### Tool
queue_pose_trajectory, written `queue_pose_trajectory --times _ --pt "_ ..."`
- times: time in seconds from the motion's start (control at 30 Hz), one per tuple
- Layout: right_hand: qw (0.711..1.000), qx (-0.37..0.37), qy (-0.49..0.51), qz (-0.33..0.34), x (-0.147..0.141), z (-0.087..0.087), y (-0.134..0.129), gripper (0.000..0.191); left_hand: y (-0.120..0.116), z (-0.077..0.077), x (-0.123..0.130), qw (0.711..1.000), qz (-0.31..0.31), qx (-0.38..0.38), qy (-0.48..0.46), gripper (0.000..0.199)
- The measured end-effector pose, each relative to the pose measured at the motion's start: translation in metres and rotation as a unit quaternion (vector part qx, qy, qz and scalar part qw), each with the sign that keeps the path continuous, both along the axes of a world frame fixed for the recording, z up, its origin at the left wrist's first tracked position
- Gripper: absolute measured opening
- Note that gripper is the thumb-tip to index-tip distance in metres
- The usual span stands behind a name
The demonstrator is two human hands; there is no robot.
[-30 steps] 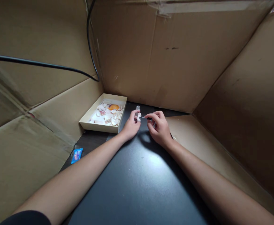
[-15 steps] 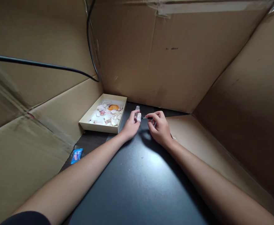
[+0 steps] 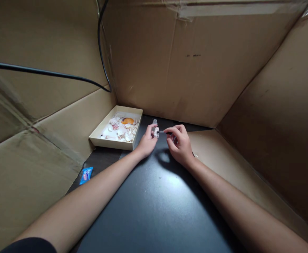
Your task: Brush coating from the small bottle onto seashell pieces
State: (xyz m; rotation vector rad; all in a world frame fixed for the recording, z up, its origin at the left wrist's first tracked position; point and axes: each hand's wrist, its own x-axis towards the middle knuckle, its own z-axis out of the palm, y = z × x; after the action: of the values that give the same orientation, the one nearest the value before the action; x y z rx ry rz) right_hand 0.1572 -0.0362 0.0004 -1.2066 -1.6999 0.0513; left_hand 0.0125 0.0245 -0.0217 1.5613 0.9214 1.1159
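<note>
My left hand [image 3: 146, 144] is closed around a small whitish, rough-surfaced shell [image 3: 156, 130], held up above the dark table. Just behind its fingers shows the top of a small clear bottle [image 3: 155, 122]; whether the hand also touches it I cannot tell. Pinched in my right hand [image 3: 179, 143] is a thin brush [image 3: 161, 132] with a pale stem and a dark tip. The brush points left, and its tip appears to touch the shell's right face. The brush's handle end is hidden by the fingers.
A cream tray [image 3: 111, 143] of white shells [image 3: 121, 132] and an orange one [image 3: 128, 120] stands left. A blue wrapper [image 3: 86, 175] lies nearer. Cardboard walls [image 3: 156, 63] surround the dark table [image 3: 154, 211]; a black cable [image 3: 51, 73] hangs upper left.
The brush has moved slightly left, its dark tip now against the shell, where a small gap appeared before. My left hand has stayed nearly still.
</note>
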Motion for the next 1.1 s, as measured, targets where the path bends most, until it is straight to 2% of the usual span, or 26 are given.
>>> queue_pose_trajectory --times 0.27,0.4,0.6,0.77,1.1 --pt "1.000 -0.003 0.000 -0.007 0.0003 0.0007 0.0006 0.019 -0.0021 0.0037 -0.0011 1.000 -0.005 -0.022 0.007 0.048" --pt "0.999 -0.032 -0.024 -0.013 -0.0006 0.0010 0.0006 0.019 -0.0017 0.0032 -0.0016 1.000 -0.006 -0.022 0.003 0.048" --pt "0.999 -0.015 -0.033 -0.011 -0.0013 0.0009 0.0000 0.020 -0.0022 0.0033 -0.0018 1.000 -0.008 -0.025 -0.002 0.047" --pt "0.999 -0.020 -0.028 -0.038 0.0004 0.0004 0.0010 0.019 -0.0029 0.0036 -0.0022 1.000 -0.012 -0.022 -0.004 0.046" --pt "1.000 0.002 -0.025 -0.011 -0.0002 0.0025 -0.0003 0.021 -0.0016 0.0028 -0.0011 1.000 0.004 0.012 0.023 0.042"
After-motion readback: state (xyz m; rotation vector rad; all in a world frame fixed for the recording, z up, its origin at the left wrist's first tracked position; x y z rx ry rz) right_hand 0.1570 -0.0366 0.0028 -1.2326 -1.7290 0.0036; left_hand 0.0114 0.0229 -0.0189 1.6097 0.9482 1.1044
